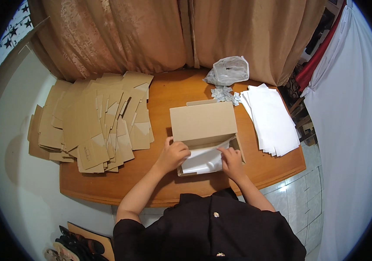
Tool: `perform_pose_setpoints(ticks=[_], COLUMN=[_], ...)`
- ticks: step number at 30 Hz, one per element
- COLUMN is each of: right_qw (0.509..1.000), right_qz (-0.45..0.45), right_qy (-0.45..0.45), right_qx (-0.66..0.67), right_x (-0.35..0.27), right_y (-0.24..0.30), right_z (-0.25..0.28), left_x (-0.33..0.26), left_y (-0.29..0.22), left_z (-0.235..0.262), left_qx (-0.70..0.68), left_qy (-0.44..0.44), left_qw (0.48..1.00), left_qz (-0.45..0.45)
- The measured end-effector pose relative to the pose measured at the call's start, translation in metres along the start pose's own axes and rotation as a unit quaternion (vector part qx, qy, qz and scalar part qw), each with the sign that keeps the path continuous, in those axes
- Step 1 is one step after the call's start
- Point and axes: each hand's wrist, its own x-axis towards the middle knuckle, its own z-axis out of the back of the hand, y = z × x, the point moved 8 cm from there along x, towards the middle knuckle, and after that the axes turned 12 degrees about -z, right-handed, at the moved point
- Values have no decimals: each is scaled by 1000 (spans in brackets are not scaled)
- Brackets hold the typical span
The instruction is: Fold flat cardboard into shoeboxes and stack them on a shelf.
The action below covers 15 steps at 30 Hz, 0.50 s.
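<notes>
An opened cardboard box (203, 122) stands near the front middle of the table, its lid raised at the back. A white sheet of paper (201, 163) lies inside, bent up along its far edge. Over the box's left wall, my left hand (174, 155) is closed, its fingertips at the left part of the sheet; its thumb is hard to see. My right hand (231, 162) is inside the right wall, thumb and forefinger pinching the sheet on that side. The box's floor is hidden by the paper.
Flattened cardboard boxes (81, 117) are heaped on the left of the wooden table (160, 187). At the right lies a stack of white paper (273, 119). Behind the box are small sachets (224, 94) and a clear plastic bag (229, 71). Brown curtains (125, 35) hang along the far edge.
</notes>
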Motion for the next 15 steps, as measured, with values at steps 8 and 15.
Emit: perform_pose_setpoints(ticks=[8, 15], right_qw=[996, 941], right_qz=[89, 5], right_qy=[-27, 246], right_qx=[3, -234], right_x=[20, 35], right_y=[45, -14], right_z=[28, -98], left_x=[-7, -2], left_y=[16, 46], left_z=[-8, -25], left_qx=[-83, -52], left_qy=[-74, -54], left_qw=[986, 981], left_qz=[125, 177])
